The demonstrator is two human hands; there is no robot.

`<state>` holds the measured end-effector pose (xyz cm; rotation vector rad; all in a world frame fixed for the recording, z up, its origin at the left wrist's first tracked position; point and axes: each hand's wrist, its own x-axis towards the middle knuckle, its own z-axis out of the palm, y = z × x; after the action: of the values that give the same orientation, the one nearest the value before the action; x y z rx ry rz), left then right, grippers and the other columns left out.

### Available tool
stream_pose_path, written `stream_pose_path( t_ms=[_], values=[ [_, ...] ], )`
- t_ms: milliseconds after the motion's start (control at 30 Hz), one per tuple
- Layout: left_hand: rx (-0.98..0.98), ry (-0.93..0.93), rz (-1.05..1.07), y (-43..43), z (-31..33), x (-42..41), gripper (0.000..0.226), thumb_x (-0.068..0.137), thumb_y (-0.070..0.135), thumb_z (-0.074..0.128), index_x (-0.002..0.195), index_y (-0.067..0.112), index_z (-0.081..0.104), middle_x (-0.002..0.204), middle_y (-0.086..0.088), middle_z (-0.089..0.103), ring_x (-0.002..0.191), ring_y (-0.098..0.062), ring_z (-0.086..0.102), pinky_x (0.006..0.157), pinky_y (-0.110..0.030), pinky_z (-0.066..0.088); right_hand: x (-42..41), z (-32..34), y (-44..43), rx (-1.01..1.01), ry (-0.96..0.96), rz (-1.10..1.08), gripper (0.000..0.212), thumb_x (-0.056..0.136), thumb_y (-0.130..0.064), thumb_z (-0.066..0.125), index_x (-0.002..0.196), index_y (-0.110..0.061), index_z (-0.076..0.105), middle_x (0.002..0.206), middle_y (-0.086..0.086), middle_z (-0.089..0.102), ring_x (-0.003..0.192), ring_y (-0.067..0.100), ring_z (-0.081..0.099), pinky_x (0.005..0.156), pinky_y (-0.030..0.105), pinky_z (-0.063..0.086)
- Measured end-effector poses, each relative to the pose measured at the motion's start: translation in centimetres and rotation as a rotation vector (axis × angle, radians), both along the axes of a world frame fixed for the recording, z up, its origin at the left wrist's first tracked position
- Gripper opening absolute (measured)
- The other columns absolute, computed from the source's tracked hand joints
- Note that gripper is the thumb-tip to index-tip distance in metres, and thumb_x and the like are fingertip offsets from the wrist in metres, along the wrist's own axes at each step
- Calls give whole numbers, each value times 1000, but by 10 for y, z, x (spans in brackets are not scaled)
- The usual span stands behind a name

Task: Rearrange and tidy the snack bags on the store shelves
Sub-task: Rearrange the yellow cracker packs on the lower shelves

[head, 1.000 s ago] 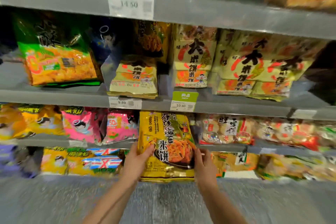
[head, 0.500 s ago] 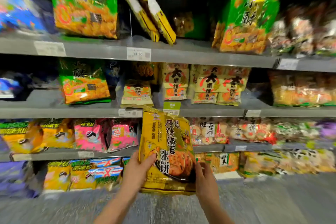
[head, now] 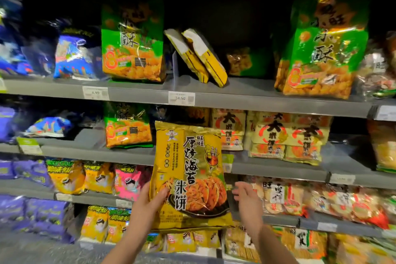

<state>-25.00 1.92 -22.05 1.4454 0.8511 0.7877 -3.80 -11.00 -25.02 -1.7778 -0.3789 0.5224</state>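
Observation:
A large yellow rice-cracker bag (head: 188, 169) with black Chinese lettering is held upright in front of the shelves. My left hand (head: 150, 206) grips its lower left edge, thumb across the front. My right hand (head: 246, 201) hovers just right of the bag with fingers spread, apart from it. On the shelf above, two yellow bags (head: 197, 55) of the same colour lean to the left, with a dark gap to their right.
Grey shelves (head: 235, 96) carry green-and-orange bags (head: 132, 45), another green bag (head: 321, 53) at right, cream rice-cracker packs (head: 278, 135), blue bags (head: 72, 58) at left and pink and yellow packs (head: 128, 180) lower down. Price tags line the shelf edges.
The bag has risen from the lower shelf level to mid-shelf height. My right hand has let go of its right edge and now hovers beside it. The view has tilted upward.

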Motion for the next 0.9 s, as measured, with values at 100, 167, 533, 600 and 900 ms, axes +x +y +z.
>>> stream_pose_path(
  t_ms=[100, 167, 533, 600, 900],
  values=[
    [-4, -8, 74, 19, 5, -12, 24, 74, 47, 60, 95, 53, 50, 82, 40, 64, 77, 19, 60, 63, -12, 44, 16, 5, 40, -50, 22, 108, 25, 98, -26, 42, 108, -13, 60, 98, 6, 66, 87, 17, 60, 78, 30, 44],
    [5, -17, 133, 38, 3, -23, 40, 72, 53, 64, 110, 52, 52, 98, 30, 66, 93, 7, 61, 77, -23, 45, 19, 8, 70, -81, 66, 177, 29, 97, -28, 43, 114, -11, 59, 102, 5, 64, 99, 23, 60, 87, 37, 45],
    [25, -140, 226, 128, 4, -50, 19, 77, 35, 64, 87, 50, 58, 82, 38, 66, 77, 18, 61, 57, -4, 47, 13, 23, 184, -238, 78, 204, 61, 92, -49, 43, 140, -12, 32, 83, 4, 50, 81, 24, 53, 84, 42, 47],
    [25, -131, 217, 140, 3, -54, 24, 70, 43, 64, 93, 46, 60, 90, 30, 69, 83, 11, 64, 66, -13, 52, 13, 23, 197, -223, 145, 165, 72, 89, -52, 46, 144, -11, 26, 94, 7, 49, 86, 23, 50, 84, 41, 46],
    [23, -115, 178, 172, -8, -62, 29, 74, 47, 67, 103, 42, 62, 106, 9, 70, 97, -11, 66, 82, -35, 50, 9, 18, 226, -261, 107, 33, 86, 81, -50, 63, 142, -3, 24, 138, 19, 43, 118, 37, 50, 102, 48, 40]
  ],
)
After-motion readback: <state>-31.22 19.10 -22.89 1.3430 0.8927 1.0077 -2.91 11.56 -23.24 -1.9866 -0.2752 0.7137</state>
